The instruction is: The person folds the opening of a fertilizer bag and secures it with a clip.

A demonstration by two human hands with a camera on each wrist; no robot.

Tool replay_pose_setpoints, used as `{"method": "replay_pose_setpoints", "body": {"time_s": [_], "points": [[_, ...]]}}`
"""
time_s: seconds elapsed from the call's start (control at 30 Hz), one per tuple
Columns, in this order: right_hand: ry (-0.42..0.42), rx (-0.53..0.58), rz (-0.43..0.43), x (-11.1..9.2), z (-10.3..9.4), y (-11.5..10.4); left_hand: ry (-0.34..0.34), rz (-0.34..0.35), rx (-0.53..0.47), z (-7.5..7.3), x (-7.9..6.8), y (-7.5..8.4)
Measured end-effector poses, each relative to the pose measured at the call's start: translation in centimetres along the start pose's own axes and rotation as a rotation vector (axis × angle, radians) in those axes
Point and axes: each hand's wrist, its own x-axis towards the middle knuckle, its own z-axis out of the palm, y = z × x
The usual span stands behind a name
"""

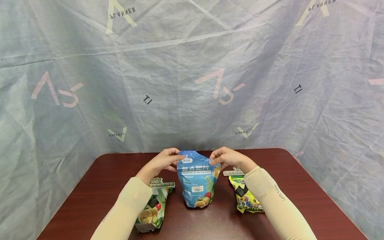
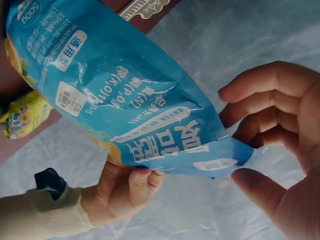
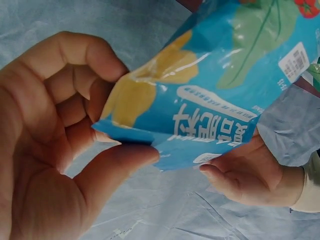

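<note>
The blue bag (image 1: pixel 196 185) reads 复合肥料, 通用型 and 500g; it is upright, mostly below my left grip (image 1: pixel 163 162) and right grip (image 1: pixel 229 157), each nearly closed, pinching an upper corner.

Middle bag (image 1: pixel 192 183) between left bag (image 1: pixel 151 213) and right bag (image 1: pixel 247 201), table (image 1: pixel 90 200) beneath — hanging cloth (image 1: pixel 180 73) behind

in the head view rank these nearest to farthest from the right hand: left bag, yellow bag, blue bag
1. Blue bag: in the middle, its upper right corner pinched by the right hand.
2. Yellow bag: on the right, partly hidden by the right forearm.
3. Left bag: on the far side of the blue bag.
</note>
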Motion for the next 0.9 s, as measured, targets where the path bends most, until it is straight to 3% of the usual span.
{"method": "replay_pose_setpoints", "body": {"time_s": [0.17, 0.47, 0.67, 0.77, 0.9], "points": [[0.006, 0.002, 0.0, 0.0, 0.0, 0.0, 0.13, 0.072, 0.169, 0.7, -0.5, 0.4], [0.013, -0.008, -0.005, -0.2, -0.1, 0.1, 0.371, 0.343, 0.61, 2.6, -2.0, 0.8], [0.016, 0.009, -0.005, -0.2, -0.1, 0.3, 0.535, 0.574, 0.895, 3.7, -2.4, 0.4], [0.018, 0.011, 0.0, -0.2, -0.1, 0.4, 0.594, 0.699, 1.024, 4.1, -2.6, 0.1], [0.02, 0.009, 0.0, -0.2, -0.1, 0.3, 0.629, 0.8, 1.166, 4.6, -2.7, -0.5]]}}
